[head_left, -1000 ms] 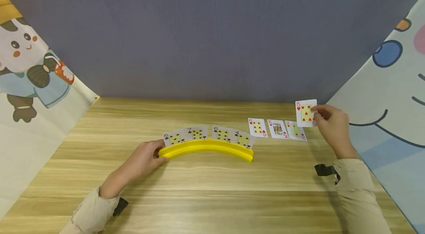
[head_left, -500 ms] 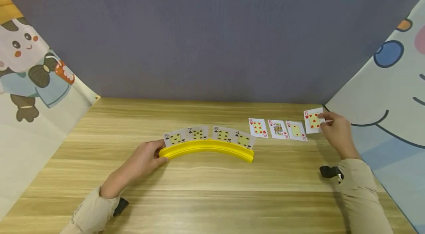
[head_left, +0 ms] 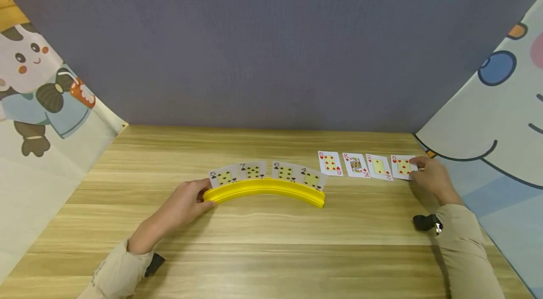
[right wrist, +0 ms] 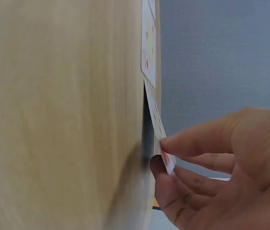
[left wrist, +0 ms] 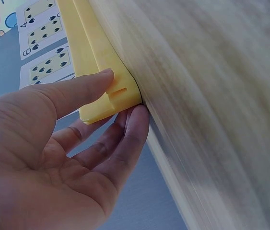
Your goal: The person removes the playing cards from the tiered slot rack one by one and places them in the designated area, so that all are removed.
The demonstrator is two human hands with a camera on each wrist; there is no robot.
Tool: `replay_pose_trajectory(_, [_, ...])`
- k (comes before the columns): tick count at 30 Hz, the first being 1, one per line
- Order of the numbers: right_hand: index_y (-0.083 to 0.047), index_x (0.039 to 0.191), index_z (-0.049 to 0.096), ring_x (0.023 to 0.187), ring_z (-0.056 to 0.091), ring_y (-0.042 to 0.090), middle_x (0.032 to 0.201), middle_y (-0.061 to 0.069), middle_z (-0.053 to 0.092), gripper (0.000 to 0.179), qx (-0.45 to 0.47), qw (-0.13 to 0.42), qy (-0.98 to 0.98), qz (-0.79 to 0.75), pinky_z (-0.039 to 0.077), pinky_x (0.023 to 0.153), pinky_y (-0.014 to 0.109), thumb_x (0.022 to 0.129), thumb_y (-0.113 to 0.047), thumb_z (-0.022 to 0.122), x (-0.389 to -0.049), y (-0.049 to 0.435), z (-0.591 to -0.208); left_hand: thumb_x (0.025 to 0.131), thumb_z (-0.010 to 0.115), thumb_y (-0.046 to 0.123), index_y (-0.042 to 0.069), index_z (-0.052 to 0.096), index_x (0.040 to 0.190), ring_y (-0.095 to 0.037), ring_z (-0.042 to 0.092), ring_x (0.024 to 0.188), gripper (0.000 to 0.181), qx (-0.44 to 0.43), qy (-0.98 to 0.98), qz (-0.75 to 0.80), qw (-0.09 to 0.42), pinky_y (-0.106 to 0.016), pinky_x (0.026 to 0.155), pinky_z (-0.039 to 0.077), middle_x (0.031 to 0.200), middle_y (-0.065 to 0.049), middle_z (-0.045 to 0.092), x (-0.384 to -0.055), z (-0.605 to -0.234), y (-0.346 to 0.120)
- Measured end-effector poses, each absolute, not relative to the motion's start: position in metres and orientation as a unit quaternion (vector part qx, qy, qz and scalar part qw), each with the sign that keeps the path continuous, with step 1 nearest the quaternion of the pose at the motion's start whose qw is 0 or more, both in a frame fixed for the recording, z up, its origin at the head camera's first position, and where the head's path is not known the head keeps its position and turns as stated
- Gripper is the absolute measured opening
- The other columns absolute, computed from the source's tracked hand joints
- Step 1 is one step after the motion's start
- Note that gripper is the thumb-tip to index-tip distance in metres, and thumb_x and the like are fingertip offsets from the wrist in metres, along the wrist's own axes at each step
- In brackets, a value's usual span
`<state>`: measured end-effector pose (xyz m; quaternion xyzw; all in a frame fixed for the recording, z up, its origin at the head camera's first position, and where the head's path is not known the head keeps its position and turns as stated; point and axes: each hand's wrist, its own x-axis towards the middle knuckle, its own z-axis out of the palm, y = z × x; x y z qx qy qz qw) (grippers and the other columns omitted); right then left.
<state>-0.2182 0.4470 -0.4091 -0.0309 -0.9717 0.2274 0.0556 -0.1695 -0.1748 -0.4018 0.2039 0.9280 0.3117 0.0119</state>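
Note:
My left hand (head_left: 180, 204) grips the left end of a curved yellow card holder (head_left: 263, 186), thumb on its front and fingers behind it, as the left wrist view shows. Several spade cards stand in its slot: a five (head_left: 222, 176), a seven (head_left: 252, 170), a six (head_left: 283, 172) and a four (head_left: 311, 178). At the far right, my right hand (head_left: 434, 178) pinches the right edge of a five of hearts (head_left: 400, 167). In the right wrist view that card (right wrist: 155, 115) tilts, its held edge raised off the table and its far edge low.
Left of the five, a two of diamonds (head_left: 379, 167), a king of diamonds (head_left: 355, 165) and a heart card (head_left: 330, 163) lie face up in a row on the wooden table (head_left: 271, 261). A grey panel (head_left: 271, 44) rises behind; a printed panel (head_left: 500, 148) borders the right side.
My right hand has carried the five of hearts rightward and down, from above the two of diamonds to the right end of the row. The left hand and holder have stayed put.

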Motion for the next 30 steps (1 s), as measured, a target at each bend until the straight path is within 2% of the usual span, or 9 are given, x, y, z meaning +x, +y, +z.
replay_pose_trajectory(4, [0.018, 0.126, 0.052, 0.107, 0.051, 0.056, 0.120, 0.043, 0.053, 0.046, -0.031, 0.036, -0.974, 0.222, 0.046, 0.082, 0.062, 0.086, -0.002, 0.060, -0.2205, 0.4490, -0.4124, 0.083, 0.079, 0.005, -0.003, 0.066, 0.117, -0.016, 0.066, 0.085, 0.038, 0.202, 0.928, 0.312, 0.012, -0.022, 0.068, 0.056, 0.111, -0.019, 0.070, -0.1692, -0.4012, -0.1747])
replay_pose_trajectory(7, [0.018, 0.127, 0.052, 0.105, 0.053, 0.055, 0.120, 0.044, 0.053, 0.046, -0.024, 0.033, -0.975, 0.216, 0.047, 0.080, 0.060, 0.086, -0.001, 0.059, -0.2211, 0.4493, -0.4129, 0.083, 0.079, 0.005, -0.002, 0.066, 0.116, -0.015, 0.065, 0.083, 0.036, 0.202, 0.929, 0.310, 0.011, -0.022, 0.067, 0.056, 0.110, -0.018, 0.070, -0.1688, -0.4004, -0.1745])
replay_pose_trajectory(12, [0.019, 0.127, 0.052, 0.098, 0.057, 0.051, 0.116, 0.044, 0.055, 0.045, -0.012, 0.029, -0.978, 0.206, 0.049, 0.068, 0.041, 0.085, 0.001, 0.058, -0.2203, 0.4490, -0.4131, 0.083, 0.079, 0.005, -0.003, 0.066, 0.116, -0.015, 0.065, 0.084, 0.037, 0.202, 0.929, 0.311, 0.013, -0.022, 0.067, 0.056, 0.110, -0.018, 0.070, -0.1685, -0.3997, -0.1740])
replay_pose_trajectory(14, [0.018, 0.126, 0.053, 0.096, 0.058, 0.050, 0.114, 0.044, 0.056, 0.045, -0.011, 0.026, -0.979, 0.204, 0.047, 0.066, 0.036, 0.085, 0.001, 0.058, -0.2202, 0.4488, -0.4135, 0.083, 0.079, 0.005, -0.003, 0.066, 0.117, -0.016, 0.066, 0.084, 0.038, 0.201, 0.928, 0.312, 0.014, -0.022, 0.067, 0.056, 0.111, -0.019, 0.070, -0.1685, -0.3998, -0.1739])
replay_pose_trajectory(18, [0.018, 0.126, 0.054, 0.099, 0.058, 0.054, 0.114, 0.045, 0.056, 0.044, -0.004, 0.028, -0.979, 0.202, 0.052, 0.072, 0.050, 0.085, 0.002, 0.057, -0.2206, 0.4485, -0.4158, 0.083, 0.079, 0.004, -0.004, 0.065, 0.118, -0.016, 0.066, 0.085, 0.039, 0.199, 0.929, 0.313, 0.015, -0.022, 0.068, 0.056, 0.111, -0.019, 0.070, -0.1688, -0.4005, -0.1741])
replay_pose_trajectory(21, [0.018, 0.124, 0.055, 0.101, 0.056, 0.058, 0.112, 0.045, 0.057, 0.044, 0.010, 0.042, -0.979, 0.198, 0.050, 0.078, 0.061, 0.083, 0.004, 0.056, -0.2209, 0.4485, -0.4182, 0.083, 0.079, 0.004, -0.004, 0.065, 0.119, -0.016, 0.066, 0.085, 0.039, 0.199, 0.929, 0.313, 0.015, -0.022, 0.068, 0.057, 0.111, -0.020, 0.069, -0.1692, -0.4011, -0.1742])
replay_pose_trajectory(25, [0.018, 0.121, 0.056, 0.099, 0.057, 0.059, 0.108, 0.045, 0.058, 0.044, 0.025, 0.059, -0.980, 0.188, 0.049, 0.078, 0.064, 0.078, 0.006, 0.056, -0.2204, 0.4484, -0.4199, 0.083, 0.079, 0.004, -0.005, 0.065, 0.120, -0.017, 0.067, 0.085, 0.041, 0.199, 0.928, 0.313, 0.015, -0.022, 0.068, 0.057, 0.112, -0.020, 0.069, -0.1693, -0.4016, -0.1741])
replay_pose_trajectory(27, [0.018, 0.120, 0.056, 0.092, 0.058, 0.055, 0.104, 0.044, 0.059, 0.043, 0.032, 0.067, -0.980, 0.186, 0.049, 0.074, 0.061, 0.077, 0.007, 0.055, -0.2204, 0.4479, -0.4198, 0.083, 0.079, 0.004, -0.005, 0.064, 0.121, -0.017, 0.067, 0.086, 0.041, 0.200, 0.928, 0.313, 0.015, -0.022, 0.068, 0.057, 0.112, -0.020, 0.069, -0.1695, -0.4018, -0.1740])
replay_pose_trajectory(30, [0.018, 0.118, 0.057, 0.090, 0.059, 0.056, 0.102, 0.044, 0.060, 0.041, 0.052, 0.093, -0.977, 0.185, 0.049, 0.072, 0.062, 0.077, 0.010, 0.057, -0.2209, 0.4454, -0.4180, 0.083, 0.079, 0.003, -0.005, 0.064, 0.121, -0.018, 0.067, 0.087, 0.042, 0.202, 0.928, 0.313, 0.014, -0.022, 0.068, 0.057, 0.113, -0.020, 0.069, -0.1698, -0.4021, -0.1740])
